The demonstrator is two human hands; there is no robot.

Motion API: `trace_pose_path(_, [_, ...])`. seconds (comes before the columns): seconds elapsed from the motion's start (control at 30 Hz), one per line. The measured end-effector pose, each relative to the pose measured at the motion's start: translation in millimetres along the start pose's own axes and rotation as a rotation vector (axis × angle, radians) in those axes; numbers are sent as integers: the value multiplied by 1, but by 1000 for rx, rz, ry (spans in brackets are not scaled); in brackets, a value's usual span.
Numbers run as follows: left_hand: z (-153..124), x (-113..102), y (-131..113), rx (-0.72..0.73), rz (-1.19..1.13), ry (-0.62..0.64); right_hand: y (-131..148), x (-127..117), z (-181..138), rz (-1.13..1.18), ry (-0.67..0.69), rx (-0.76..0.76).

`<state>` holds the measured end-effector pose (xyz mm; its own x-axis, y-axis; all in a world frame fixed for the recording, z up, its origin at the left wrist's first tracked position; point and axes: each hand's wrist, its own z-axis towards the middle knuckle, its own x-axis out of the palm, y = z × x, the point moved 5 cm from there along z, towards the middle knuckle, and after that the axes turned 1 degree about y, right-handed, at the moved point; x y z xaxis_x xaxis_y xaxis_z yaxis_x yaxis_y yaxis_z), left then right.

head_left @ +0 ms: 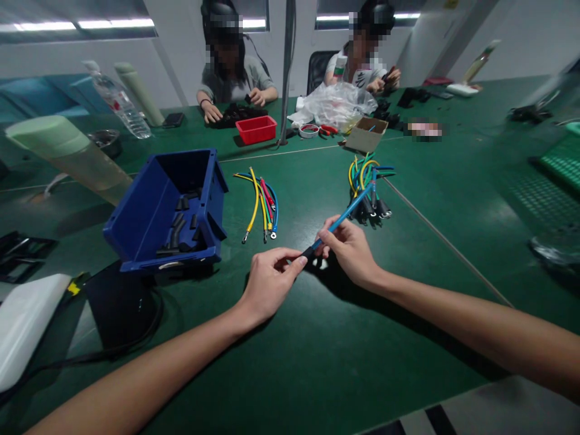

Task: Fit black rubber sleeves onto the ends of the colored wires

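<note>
My right hand pinches a short blue wire that slants up and away over the green table. My left hand pinches a small black sleeve at the wire's near end. Just beyond the wire lies a bundle of coloured wires with black sleeves. To its left lies a smaller group of coloured wires with bare ring terminals. A tilted blue bin at my left holds several loose black sleeves.
Two people sit across the table working with their own hands. Near them are a red tray, a clear plastic bag, a small cardboard box, and a water bottle. A black mat and cable lie at the near left.
</note>
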<state>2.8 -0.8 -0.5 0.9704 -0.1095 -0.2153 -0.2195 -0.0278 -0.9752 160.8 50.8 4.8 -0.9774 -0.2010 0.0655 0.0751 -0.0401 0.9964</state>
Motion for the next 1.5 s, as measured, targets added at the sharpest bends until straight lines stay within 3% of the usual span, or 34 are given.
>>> trace_pose_path(0.17, [0,4,4,-66,-139,56,-6,12,6,-27,110,-14])
trace_pose_path(0.57, [4,11,2,-123,-131,228,-10,17,1,-8,234,-9])
trace_pose_path(0.77, [5,10,-3,-143,-158,221,-7,18,0,-29,293,15])
trace_pose_path(1.27, [5,5,1,-9,-58,192,-6,14,4,16,155,25])
trace_pose_path(1.5, [3,6,-4,-33,-44,186,-7,14,7,67,143,17])
